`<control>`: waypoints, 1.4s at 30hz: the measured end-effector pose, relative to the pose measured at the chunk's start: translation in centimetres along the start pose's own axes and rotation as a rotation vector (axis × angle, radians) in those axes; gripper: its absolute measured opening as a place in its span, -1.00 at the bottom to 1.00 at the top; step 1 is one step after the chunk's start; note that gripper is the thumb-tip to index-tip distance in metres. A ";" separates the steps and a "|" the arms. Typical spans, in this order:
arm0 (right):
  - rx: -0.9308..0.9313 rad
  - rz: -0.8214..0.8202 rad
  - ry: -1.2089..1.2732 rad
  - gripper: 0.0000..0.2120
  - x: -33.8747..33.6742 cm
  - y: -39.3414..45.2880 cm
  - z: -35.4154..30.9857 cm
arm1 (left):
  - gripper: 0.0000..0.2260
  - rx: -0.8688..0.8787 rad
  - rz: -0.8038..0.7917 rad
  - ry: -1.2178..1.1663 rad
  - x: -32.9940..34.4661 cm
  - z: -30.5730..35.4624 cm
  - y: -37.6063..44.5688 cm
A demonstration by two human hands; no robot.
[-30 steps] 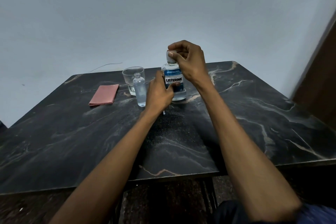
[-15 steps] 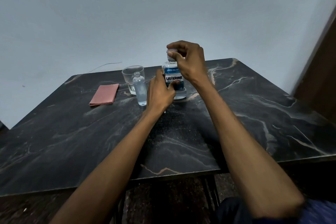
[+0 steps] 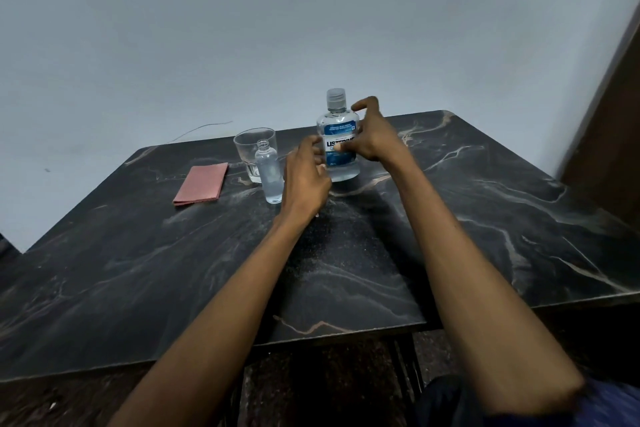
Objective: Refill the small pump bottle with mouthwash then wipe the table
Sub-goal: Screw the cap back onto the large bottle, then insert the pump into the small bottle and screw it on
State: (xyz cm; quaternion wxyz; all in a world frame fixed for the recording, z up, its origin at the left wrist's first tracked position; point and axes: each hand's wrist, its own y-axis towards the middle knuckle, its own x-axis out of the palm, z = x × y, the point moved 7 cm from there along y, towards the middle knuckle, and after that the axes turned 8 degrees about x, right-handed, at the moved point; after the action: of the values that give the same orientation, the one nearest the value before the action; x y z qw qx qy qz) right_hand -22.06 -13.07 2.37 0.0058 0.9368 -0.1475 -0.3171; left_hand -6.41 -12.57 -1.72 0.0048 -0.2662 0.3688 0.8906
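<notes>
The mouthwash bottle [image 3: 337, 135], clear with a blue label and a grey cap, stands upright at the back middle of the dark marble table [image 3: 485, 218]. My right hand [image 3: 372, 135] is beside its right flank, fingers spread, with the thumb in front of the label and nothing held. My left hand [image 3: 306, 180] is curled at the bottle's lower left; whether it grips the bottle is unclear. A thin white sliver shows under that hand. The small clear bottle [image 3: 269, 173] stands open, without its pump, just left of my left hand.
A clear drinking glass [image 3: 249, 149] stands right behind the small bottle. A folded pink cloth [image 3: 202, 184] lies flat to their left. A bare wall rises behind the table, and a dark wooden edge [image 3: 613, 114] stands at the right.
My right hand has come off the mouthwash cap and dropped beside the bottle with its fingers spread. My left hand has loosened and slid slightly back from the bottle's body.
</notes>
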 end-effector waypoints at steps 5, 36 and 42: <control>0.148 0.046 0.135 -0.27 -1.6 0.4 1.1 | -0.47 -0.011 -0.154 -0.096 1.2 0.5 0.0; -0.326 0.178 -0.402 -0.81 8.4 -3.6 -3.9 | -0.75 0.271 0.376 0.178 -11.4 1.0 -0.4; -0.227 0.004 -0.514 -0.69 10.1 -2.8 -2.1 | -0.71 0.097 0.255 0.062 -11.1 -3.2 -0.8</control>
State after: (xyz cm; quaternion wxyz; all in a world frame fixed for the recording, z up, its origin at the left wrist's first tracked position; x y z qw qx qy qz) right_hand -12.41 -13.45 -2.24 0.0737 0.8188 -0.1095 -0.5587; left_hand 4.76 -12.02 1.24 -0.1069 -0.2439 0.4420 0.8566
